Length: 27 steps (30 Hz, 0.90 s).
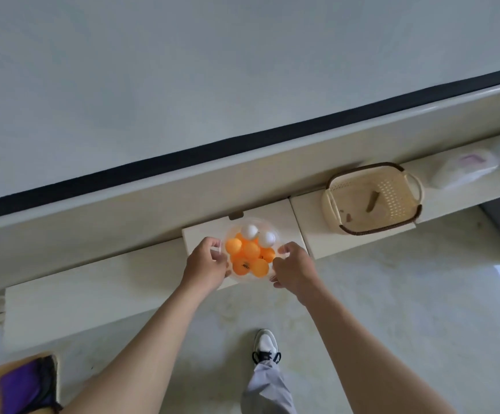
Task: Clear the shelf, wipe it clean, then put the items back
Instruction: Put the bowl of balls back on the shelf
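Head view looks down at a long cream shelf [93, 282] by the wall. Both hands hold a clear tub [276, 233]. The left hand [208, 261] grips its left side with curled fingers. The right hand [295, 268] grips its right side the same way. The tub is full of orange balls [250, 252], with two white balls [249, 231] at the back. It is over a raised block [287, 218] in the middle of the shelf. I cannot tell if it rests there or is held just above. To the right on the shelf sits a basket [395, 192]. Past the basket lies a white pack [463, 170]. A shoe [266, 345] stands on the floor [392, 294] below.
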Available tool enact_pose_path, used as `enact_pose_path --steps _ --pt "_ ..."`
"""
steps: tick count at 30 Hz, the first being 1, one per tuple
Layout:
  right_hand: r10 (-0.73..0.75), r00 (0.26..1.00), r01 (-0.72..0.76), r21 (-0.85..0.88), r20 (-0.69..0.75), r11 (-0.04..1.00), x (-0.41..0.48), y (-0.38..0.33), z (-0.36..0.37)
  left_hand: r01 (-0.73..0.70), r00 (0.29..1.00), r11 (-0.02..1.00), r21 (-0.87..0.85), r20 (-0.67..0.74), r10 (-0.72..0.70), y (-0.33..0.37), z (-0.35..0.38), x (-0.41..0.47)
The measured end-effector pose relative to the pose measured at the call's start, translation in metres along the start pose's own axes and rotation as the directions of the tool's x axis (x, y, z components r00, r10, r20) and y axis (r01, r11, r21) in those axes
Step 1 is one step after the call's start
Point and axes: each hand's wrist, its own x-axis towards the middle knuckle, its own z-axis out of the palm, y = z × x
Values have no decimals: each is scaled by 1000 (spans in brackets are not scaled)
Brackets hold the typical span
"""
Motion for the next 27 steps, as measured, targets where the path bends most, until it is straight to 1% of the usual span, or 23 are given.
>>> enact_pose_path --steps 5,10,14,17,27 --pt "56 998 -56 -69 10 996 70 7 -9 65 998 998 -18 8 -64 -2 48 45" --pt "85 995 -79 -99 55 992 104 16 -9 130 991 991 -29 -7 -131 -11 70 69" --pt "77 994 -70 -93 80 993 119 15 -7 189 981 977 -97 -33 -193 -14 74 81" --pt "75 993 -67 -91 93 994 126 14 -7 201 977 970 -139 -38 -208 -15 78 88" --pt "63 993 -50 -127 103 991 130 18 -7 256 965 955 -150 -8 -261 -27 82 93"
